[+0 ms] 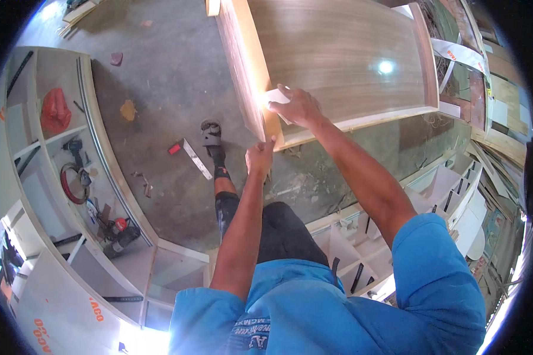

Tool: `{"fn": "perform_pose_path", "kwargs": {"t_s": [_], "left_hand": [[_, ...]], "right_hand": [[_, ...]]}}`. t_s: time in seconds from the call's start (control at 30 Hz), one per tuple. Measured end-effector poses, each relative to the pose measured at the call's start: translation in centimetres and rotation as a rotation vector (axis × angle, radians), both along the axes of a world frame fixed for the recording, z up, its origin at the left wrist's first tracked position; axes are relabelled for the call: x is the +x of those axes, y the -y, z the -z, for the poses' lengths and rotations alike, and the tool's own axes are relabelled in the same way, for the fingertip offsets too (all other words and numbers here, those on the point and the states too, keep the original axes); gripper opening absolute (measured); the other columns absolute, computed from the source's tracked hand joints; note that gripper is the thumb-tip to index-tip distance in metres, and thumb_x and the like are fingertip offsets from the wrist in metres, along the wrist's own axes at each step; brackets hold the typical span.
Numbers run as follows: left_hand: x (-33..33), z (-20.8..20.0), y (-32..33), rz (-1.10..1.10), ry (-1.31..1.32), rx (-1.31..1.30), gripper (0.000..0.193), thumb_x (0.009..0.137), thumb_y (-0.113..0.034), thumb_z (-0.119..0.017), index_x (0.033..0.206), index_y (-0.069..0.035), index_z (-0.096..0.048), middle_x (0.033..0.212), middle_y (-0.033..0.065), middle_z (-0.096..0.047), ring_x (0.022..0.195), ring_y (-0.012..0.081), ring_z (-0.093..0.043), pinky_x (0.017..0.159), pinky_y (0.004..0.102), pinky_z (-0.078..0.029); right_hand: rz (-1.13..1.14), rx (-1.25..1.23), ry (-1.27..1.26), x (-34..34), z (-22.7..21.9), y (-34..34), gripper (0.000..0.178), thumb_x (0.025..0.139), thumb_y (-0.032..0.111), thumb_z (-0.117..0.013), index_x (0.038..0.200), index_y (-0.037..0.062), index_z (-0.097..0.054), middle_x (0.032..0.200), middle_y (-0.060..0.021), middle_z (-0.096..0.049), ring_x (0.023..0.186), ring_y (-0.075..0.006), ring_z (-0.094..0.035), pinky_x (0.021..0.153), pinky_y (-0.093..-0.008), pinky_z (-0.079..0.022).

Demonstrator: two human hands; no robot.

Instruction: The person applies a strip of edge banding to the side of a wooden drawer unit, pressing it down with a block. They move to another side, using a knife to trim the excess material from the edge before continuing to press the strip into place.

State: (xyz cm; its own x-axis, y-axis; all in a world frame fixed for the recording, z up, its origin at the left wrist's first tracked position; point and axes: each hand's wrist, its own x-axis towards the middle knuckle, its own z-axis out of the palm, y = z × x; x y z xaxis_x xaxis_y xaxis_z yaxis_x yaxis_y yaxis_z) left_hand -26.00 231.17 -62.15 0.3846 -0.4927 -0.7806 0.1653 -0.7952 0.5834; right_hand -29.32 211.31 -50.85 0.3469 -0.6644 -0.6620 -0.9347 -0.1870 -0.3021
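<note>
A large wood-grain panel (337, 59) with pale wooden edges stands before me. My right hand (299, 108) pinches a thin white flat piece (276, 96) against the panel's edge close to its near left corner; what the piece is made of cannot be made out. Just below, my left hand (259, 157) is closed at that same corner, its thumb pressed to the wood and its other fingers curled mostly out of sight. Bright glare washes out part of the edge beside the white piece.
On the concrete floor lies a try square (196, 158) with a red handle, near my foot (211, 133). A white compartmented cabinet (95, 127) on the left holds a cordless drill (74, 149), a red bag (55, 111) and other tools. More white compartments (343, 245) stand behind at right, with stacked boards (506, 89) beyond.
</note>
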Motion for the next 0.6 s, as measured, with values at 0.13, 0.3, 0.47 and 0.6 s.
{"fn": "perform_pose_path", "kwargs": {"t_s": [0.13, 0.3, 0.47, 0.6], "left_hand": [[-0.8, 1.5, -1.0, -0.056, -0.043, -0.038, 0.067, 0.091, -0.062, -0.063, 0.092, 0.003, -0.076, 0.075, 0.0200, -0.070, 0.077, 0.0253, -0.070, 0.076, 0.0443, -0.053], [-1.7, 1.8, -1.7, -0.390, -0.296, -0.152, 0.073, 0.099, -0.061, -0.050, 0.113, 0.006, -0.074, 0.106, 0.0183, -0.074, 0.104, 0.0235, -0.066, 0.093, 0.0368, -0.048], [-1.5, 1.6, -2.0, -0.436, -0.417, -0.183, 0.074, 0.102, -0.059, -0.043, 0.128, 0.006, -0.066, 0.132, 0.0227, -0.064, 0.128, 0.0276, -0.056, 0.110, 0.0377, -0.037], [-1.5, 2.0, -2.0, -0.439, -0.469, -0.146, 0.072, 0.103, -0.056, -0.041, 0.135, 0.006, -0.061, 0.144, 0.0212, -0.057, 0.136, 0.0306, -0.050, 0.117, 0.0422, -0.029]], "right_hand": [[-0.085, -0.105, 0.017, -4.4, -0.4, -5.4, 0.090, 0.074, 0.059, -0.071, 0.149, 0.0129, -0.053, 0.110, -0.0213, -0.074, 0.103, -0.0344, -0.072, 0.091, -0.0450, -0.056], [-0.125, -0.145, 0.053, -7.4, 0.3, -8.8, 0.085, 0.074, 0.056, -0.074, 0.143, 0.0080, -0.059, 0.099, -0.0248, -0.073, 0.090, -0.0359, -0.074, 0.080, -0.0443, -0.058], [-0.222, -0.293, 0.055, -8.9, 1.0, -10.9, 0.082, 0.076, 0.057, -0.075, 0.142, 0.0089, -0.060, 0.097, -0.0261, -0.069, 0.088, -0.0390, -0.072, 0.078, -0.0483, -0.057], [-0.241, -0.308, -0.012, -10.9, 2.2, -12.1, 0.085, 0.076, 0.061, -0.075, 0.147, 0.0195, -0.055, 0.106, -0.0247, -0.062, 0.094, -0.0398, -0.068, 0.082, -0.0496, -0.055]]}}
